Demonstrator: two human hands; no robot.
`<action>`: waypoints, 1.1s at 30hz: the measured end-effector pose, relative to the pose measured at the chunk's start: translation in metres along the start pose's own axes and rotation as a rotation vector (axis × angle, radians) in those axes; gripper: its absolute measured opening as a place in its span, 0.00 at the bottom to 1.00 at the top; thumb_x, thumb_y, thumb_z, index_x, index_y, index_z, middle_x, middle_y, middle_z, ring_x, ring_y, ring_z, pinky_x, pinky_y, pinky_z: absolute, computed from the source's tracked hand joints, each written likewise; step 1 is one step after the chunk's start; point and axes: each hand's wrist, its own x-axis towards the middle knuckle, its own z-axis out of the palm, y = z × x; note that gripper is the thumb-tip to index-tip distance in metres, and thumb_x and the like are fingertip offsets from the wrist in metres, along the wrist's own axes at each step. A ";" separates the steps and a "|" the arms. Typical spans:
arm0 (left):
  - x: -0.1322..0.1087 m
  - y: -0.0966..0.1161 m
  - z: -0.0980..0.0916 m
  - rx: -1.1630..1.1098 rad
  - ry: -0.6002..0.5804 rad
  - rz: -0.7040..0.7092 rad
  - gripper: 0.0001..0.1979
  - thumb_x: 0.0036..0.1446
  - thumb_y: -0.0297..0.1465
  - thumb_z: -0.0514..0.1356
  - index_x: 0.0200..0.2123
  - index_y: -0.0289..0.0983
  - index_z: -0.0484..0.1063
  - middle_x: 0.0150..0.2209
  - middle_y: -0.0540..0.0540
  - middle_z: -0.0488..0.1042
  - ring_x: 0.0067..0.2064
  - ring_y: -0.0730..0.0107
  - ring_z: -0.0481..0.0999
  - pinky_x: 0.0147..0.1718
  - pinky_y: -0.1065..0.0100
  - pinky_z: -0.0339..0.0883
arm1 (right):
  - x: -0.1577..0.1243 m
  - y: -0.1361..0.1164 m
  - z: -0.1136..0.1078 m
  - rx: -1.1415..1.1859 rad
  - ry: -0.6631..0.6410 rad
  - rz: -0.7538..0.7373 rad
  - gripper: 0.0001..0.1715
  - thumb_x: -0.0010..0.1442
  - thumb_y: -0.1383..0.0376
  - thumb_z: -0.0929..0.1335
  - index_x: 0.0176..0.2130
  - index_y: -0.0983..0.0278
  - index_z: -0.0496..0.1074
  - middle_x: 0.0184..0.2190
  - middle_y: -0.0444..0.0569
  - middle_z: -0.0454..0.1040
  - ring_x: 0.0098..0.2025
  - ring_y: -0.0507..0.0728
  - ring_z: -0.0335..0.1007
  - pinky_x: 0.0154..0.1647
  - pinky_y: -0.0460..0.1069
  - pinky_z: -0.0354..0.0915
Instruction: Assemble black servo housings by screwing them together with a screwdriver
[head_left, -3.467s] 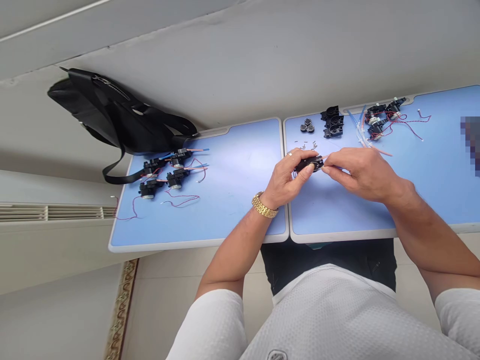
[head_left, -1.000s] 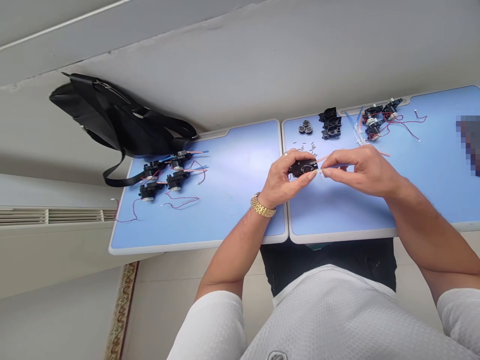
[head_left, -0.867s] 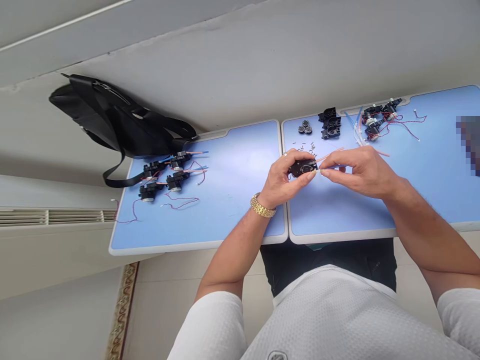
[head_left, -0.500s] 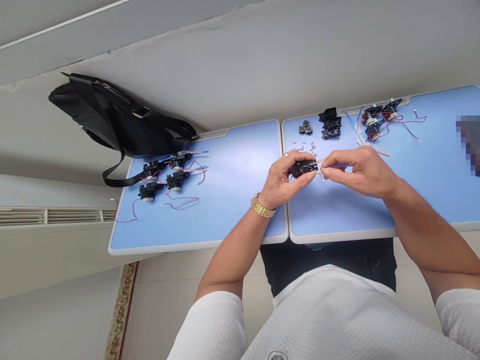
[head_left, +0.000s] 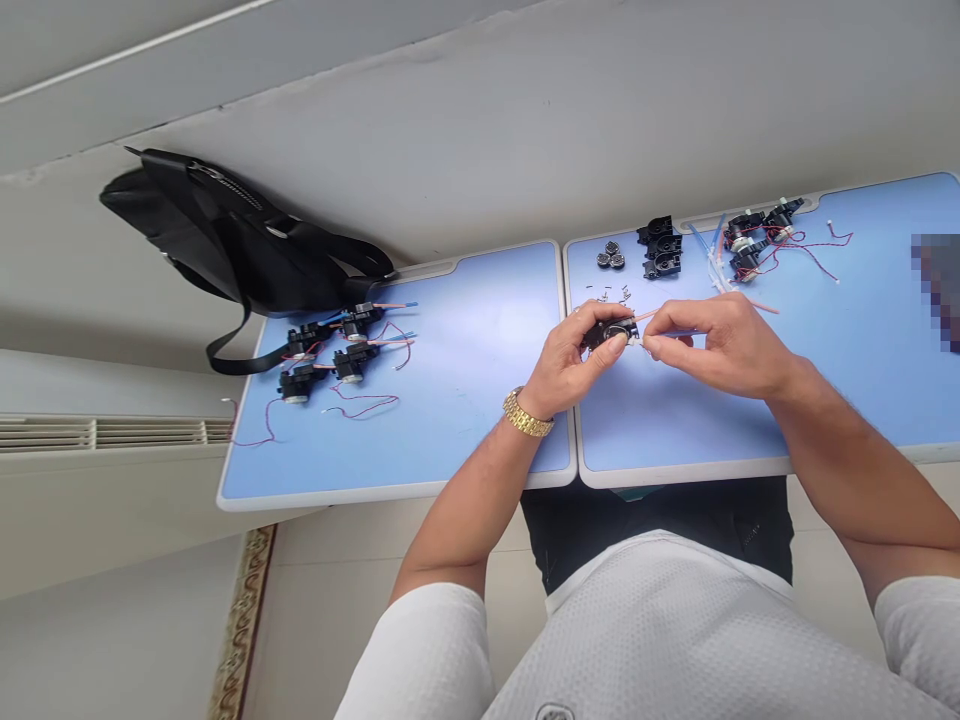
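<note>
My left hand is closed around a small black plastic housing with a round opening in its face; the thumb presses along its near edge. From the housing's right side a thin pink tube runs toward my right hand. A pale bit, perhaps a wire end, shows between the two hands. My right thumb and forefinger are pinched together just right of the housing, and what lies between them is too small to make out. A blue strip shows under the right fingers. Loose screws lie just beyond the left hand.
Behind the hands are round metal parts, black plastic shells, clear and blue tubes and black assemblies with red wires. More wired assemblies lie on the left table near a black bag. A seam divides the tables.
The housing has turned and shifted slightly in my left hand, and the left thumb has moved a little up. The right hand stays pinched in nearly the same place.
</note>
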 end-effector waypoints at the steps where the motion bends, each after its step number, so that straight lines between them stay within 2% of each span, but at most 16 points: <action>1: 0.000 0.000 0.000 0.011 0.001 -0.004 0.21 0.79 0.51 0.65 0.58 0.41 0.82 0.46 0.43 0.81 0.41 0.67 0.78 0.39 0.64 0.74 | 0.000 0.001 0.000 -0.012 0.003 -0.002 0.11 0.69 0.61 0.72 0.34 0.59 0.80 0.28 0.42 0.81 0.28 0.51 0.69 0.31 0.50 0.65; 5: 0.000 0.001 0.001 0.053 0.006 -0.017 0.22 0.79 0.52 0.65 0.58 0.42 0.82 0.46 0.43 0.82 0.42 0.65 0.79 0.40 0.62 0.75 | -0.002 0.006 0.001 -0.085 0.014 -0.015 0.10 0.70 0.61 0.72 0.35 0.58 0.80 0.29 0.42 0.82 0.28 0.52 0.70 0.31 0.50 0.65; 10: -0.001 0.000 0.003 0.125 0.029 -0.004 0.20 0.79 0.50 0.65 0.59 0.41 0.81 0.47 0.42 0.82 0.41 0.66 0.78 0.40 0.62 0.75 | -0.006 0.017 0.006 -0.244 0.029 -0.066 0.09 0.71 0.56 0.74 0.44 0.58 0.81 0.37 0.45 0.88 0.34 0.56 0.81 0.37 0.51 0.68; 13: -0.001 -0.001 0.005 0.169 0.028 0.008 0.20 0.79 0.50 0.64 0.59 0.41 0.81 0.46 0.42 0.83 0.40 0.66 0.78 0.39 0.62 0.74 | -0.007 0.021 0.009 -0.374 0.024 -0.100 0.10 0.74 0.55 0.74 0.46 0.59 0.80 0.37 0.47 0.88 0.37 0.59 0.84 0.38 0.52 0.67; 19: -0.002 0.000 0.006 0.212 0.026 -0.001 0.21 0.81 0.51 0.62 0.60 0.41 0.80 0.46 0.42 0.82 0.40 0.65 0.77 0.40 0.61 0.74 | -0.007 0.023 0.013 -0.580 0.066 -0.239 0.14 0.79 0.59 0.69 0.38 0.59 0.77 0.27 0.45 0.80 0.28 0.57 0.72 0.33 0.53 0.57; 25: -0.004 0.001 0.007 0.183 0.029 -0.028 0.23 0.82 0.53 0.59 0.61 0.41 0.78 0.47 0.42 0.81 0.42 0.63 0.78 0.41 0.60 0.75 | -0.007 0.018 0.015 -0.633 0.117 -0.302 0.18 0.80 0.60 0.68 0.35 0.59 0.74 0.25 0.44 0.76 0.27 0.56 0.68 0.31 0.53 0.54; 28: -0.004 0.002 0.007 0.176 0.035 -0.024 0.23 0.82 0.52 0.59 0.61 0.41 0.78 0.47 0.42 0.81 0.43 0.63 0.79 0.42 0.60 0.75 | -0.007 0.017 0.015 -0.607 0.111 -0.307 0.17 0.80 0.60 0.68 0.35 0.60 0.73 0.25 0.43 0.75 0.27 0.55 0.67 0.31 0.53 0.55; 33: -0.004 0.001 0.007 0.165 0.046 0.003 0.21 0.82 0.50 0.60 0.61 0.41 0.78 0.46 0.43 0.80 0.41 0.65 0.78 0.41 0.61 0.74 | -0.008 0.016 0.014 -0.514 0.074 -0.234 0.15 0.80 0.60 0.69 0.37 0.60 0.74 0.29 0.44 0.78 0.29 0.55 0.69 0.33 0.53 0.57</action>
